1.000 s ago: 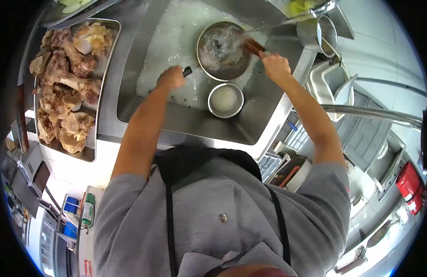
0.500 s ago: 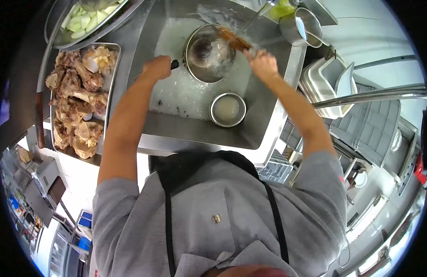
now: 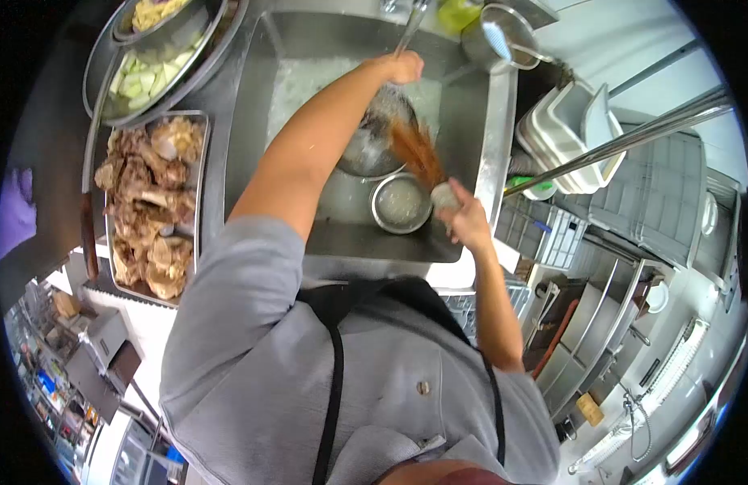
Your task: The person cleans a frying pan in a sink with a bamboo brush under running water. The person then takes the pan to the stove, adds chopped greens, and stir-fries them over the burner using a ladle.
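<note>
My right hand (image 3: 464, 217) is closed round the pale bound handle of a brown bristle wok brush (image 3: 418, 152). The bristles point up and left, over the right side of a metal pan (image 3: 366, 158) in the sink. My left hand (image 3: 404, 68) is closed at the far side of the pan, just below the faucet spout (image 3: 413, 28). What its fingers grip is hidden, and the pan's handle is not visible. My left forearm covers part of the pan. Nearer me, beside the brush, a small round metal bowl (image 3: 401, 204) holds cloudy liquid.
The steel sink (image 3: 354, 246) has cloudy water in it. On the left stand a tray (image 3: 198, 190) of meaty bones (image 3: 152, 202) and a bowl of cut pale green vegetable (image 3: 143, 79). A metal pot (image 3: 503, 39) and stacked white containers (image 3: 564, 141) are at the right.
My left hand has moved from the black handle at the pan's left to the far side under the faucet. My right hand has drawn the brush nearer me, its bristles still over the pan.
</note>
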Demonstrator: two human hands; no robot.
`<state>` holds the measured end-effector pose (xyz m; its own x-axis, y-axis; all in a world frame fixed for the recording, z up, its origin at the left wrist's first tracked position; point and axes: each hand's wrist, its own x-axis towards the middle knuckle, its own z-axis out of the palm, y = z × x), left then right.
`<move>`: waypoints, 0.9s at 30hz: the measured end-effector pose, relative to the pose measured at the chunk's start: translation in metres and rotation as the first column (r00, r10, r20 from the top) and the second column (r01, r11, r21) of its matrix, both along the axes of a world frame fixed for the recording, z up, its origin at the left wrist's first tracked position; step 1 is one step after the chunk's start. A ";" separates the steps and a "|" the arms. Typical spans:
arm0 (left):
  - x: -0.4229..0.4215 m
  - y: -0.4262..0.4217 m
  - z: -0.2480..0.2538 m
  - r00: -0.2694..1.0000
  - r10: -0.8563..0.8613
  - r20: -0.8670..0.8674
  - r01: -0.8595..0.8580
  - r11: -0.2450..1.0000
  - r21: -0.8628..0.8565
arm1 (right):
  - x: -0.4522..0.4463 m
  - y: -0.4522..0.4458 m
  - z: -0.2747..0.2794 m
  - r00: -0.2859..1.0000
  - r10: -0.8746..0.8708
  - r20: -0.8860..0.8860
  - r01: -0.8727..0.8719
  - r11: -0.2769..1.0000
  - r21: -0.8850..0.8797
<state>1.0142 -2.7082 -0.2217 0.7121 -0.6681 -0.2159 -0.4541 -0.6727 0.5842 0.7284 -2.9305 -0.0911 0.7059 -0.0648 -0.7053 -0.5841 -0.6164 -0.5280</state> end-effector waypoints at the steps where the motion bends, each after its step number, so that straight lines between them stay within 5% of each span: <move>1: 0.029 -0.015 -0.014 0.987 -0.164 0.006 0.163 0.986 0.012 | -0.007 0.002 0.010 0.999 0.026 -0.040 -0.027 0.999 -0.032; 2: 0.037 -0.023 0.007 0.984 -0.172 0.036 0.171 0.985 0.010 | -0.017 -0.002 0.006 0.996 0.044 0.081 -0.044 0.999 -0.005; 4: 0.044 -0.037 0.062 0.885 -0.146 -0.441 0.329 0.867 0.374 | -0.034 -0.006 -0.011 0.969 0.035 0.245 -0.058 0.994 0.088; 7: 0.079 -0.069 0.029 0.794 -0.169 -0.584 0.537 0.644 0.544 | -0.049 0.002 -0.016 0.959 -0.094 0.267 0.027 0.969 0.245; 14: 0.116 -0.145 -0.042 0.608 -0.191 -0.771 0.686 0.615 0.389 | -0.064 0.014 -0.010 0.953 -0.162 0.256 0.095 0.963 0.254; 15: 0.118 -0.148 -0.051 0.546 -0.174 -0.819 0.695 0.640 0.327 | -0.063 0.016 -0.003 0.969 -0.209 0.133 0.169 0.949 0.265; 19: 0.096 -0.115 -0.026 0.761 -0.217 -0.611 0.393 0.904 0.169 | -0.063 0.008 -0.018 0.983 -0.153 0.097 0.127 0.964 0.232; 20: 0.084 -0.106 -0.017 0.813 -0.386 -0.436 0.493 0.854 0.165 | -0.058 0.009 -0.018 0.982 -0.160 0.101 0.134 0.965 0.227; 21: 0.055 -0.073 -0.002 0.867 -0.355 -0.351 0.333 0.935 -0.122 | -0.042 0.012 -0.015 0.979 -0.125 0.160 0.094 0.977 0.190; 22: 0.014 -0.043 0.002 0.862 -0.342 -0.374 0.323 0.940 -0.113 | -0.026 0.015 -0.012 0.972 -0.088 0.218 0.057 0.987 0.148; 23: -0.031 -0.014 0.010 0.899 -0.109 -0.425 -0.043 0.943 -0.331 | -0.012 0.018 -0.017 0.946 0.003 0.326 -0.032 0.996 0.083; 24: -0.063 0.014 0.017 0.860 0.108 -0.499 -0.388 0.773 -0.501 | 0.009 0.021 -0.033 0.918 0.153 0.365 -0.156 0.987 -0.021; 25: -0.098 0.044 0.014 0.736 0.269 -0.621 -0.664 0.463 -0.587 | 0.019 0.024 -0.048 0.879 0.299 0.371 -0.270 0.954 -0.129; 26: -0.143 0.076 -0.017 0.629 0.609 -0.484 -0.777 0.501 -0.380 | 0.029 0.033 -0.063 0.866 0.443 0.234 -0.370 0.881 -0.295; 27: -0.182 0.093 -0.037 0.540 0.787 -0.299 -0.785 0.599 0.157 | 0.040 0.048 -0.077 0.825 0.557 0.098 -0.464 0.765 -0.447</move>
<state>0.8322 -2.6149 -0.2588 0.8442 0.1274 -0.5206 0.4593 -0.6725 0.5803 0.7680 -2.8826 -0.1682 0.8408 0.1158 -0.5288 -0.0248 -0.9676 -0.2513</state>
